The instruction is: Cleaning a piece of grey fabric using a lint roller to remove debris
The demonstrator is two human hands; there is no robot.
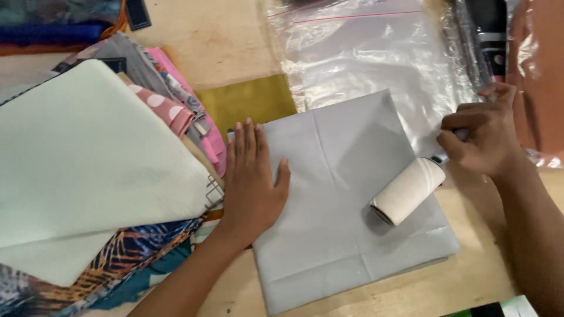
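A folded grey cloth [341, 194] lies flat on the wooden table [223, 41] in front of me. My left hand [251, 176] rests palm down on its left edge, fingers spread a little. My right hand [484, 136] grips the handle of a lint roller [408, 191]. The roller's cream drum lies against the right part of the grey cloth.
A pile of folded fabrics [88, 164], pale green on top with pink and patterned ones under it, fills the left. An olive cloth [249, 101] lies behind the grey one. Clear plastic bags [364, 53] are at the back, a brownish one [543, 70] at far right.
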